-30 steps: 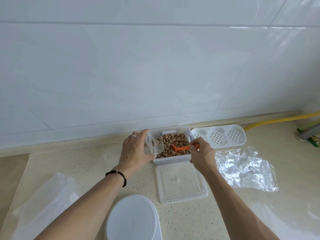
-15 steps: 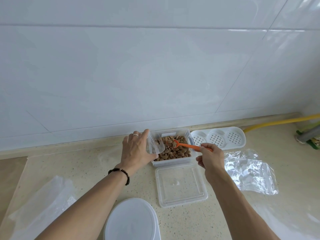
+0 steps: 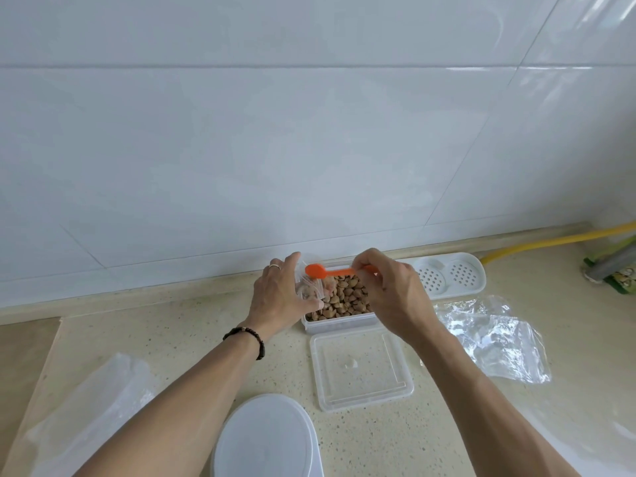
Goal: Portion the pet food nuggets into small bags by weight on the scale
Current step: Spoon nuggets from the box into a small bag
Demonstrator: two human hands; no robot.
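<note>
Blocking part of the scene, the right hand (image 3: 392, 294) covers the far right corner of the clear tub (image 3: 339, 326) of brown nuggets (image 3: 344, 299) and most of the orange scoop's (image 3: 318, 271) handle, so only the scoop's bowl and a short stretch of handle show. Its fingers are curled, pinching that handle, with the bowl held over the mouth of the small bag (image 3: 308, 289) at centre frame. Whether the scoop still carries any nuggets cannot be made out. The left hand (image 3: 280, 297) grips the small clear bag, thumb on the near side and fingers wrapped behind; the bag is see-through and half hidden by the hand, with a few nuggets dimly visible inside. It hangs at the tub's left edge. A clear lid (image 3: 361, 370) lies on the desk (image 3: 172, 342) just below the tub. At the bottom edge a white round lid (image 3: 266, 438) is cut off. Crumpled clear bags (image 3: 495, 342) lie at right, and more plastic (image 3: 86, 418) at lower left.
</note>
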